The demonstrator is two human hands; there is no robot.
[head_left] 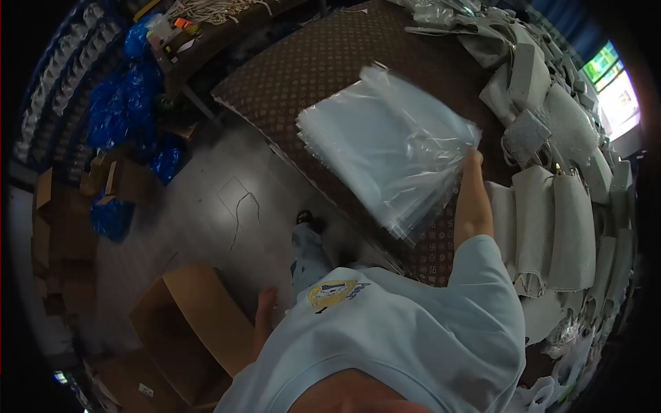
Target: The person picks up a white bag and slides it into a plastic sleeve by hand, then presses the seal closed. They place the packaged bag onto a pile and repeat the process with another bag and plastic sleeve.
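A stack of clear plastic bags [385, 144] lies spread on the brown patterned cloth of the table. My right hand [474, 157] is closed on the right corner of the bags, and the top layer there is wrinkled and slightly raised. Low at my side hangs my left hand [268, 297], away from the bags and close to an open cardboard box [213, 310]. How its fingers are set is too small and dark to make out.
Many off-white bags [571, 227] are piled along the table's right side. Blue plastic sacks [127, 110] and cardboard boxes [72, 241] stand at the left. A cord [237, 213] lies on the grey floor [206, 227]. Another table [200, 38] at the back holds pale cords.
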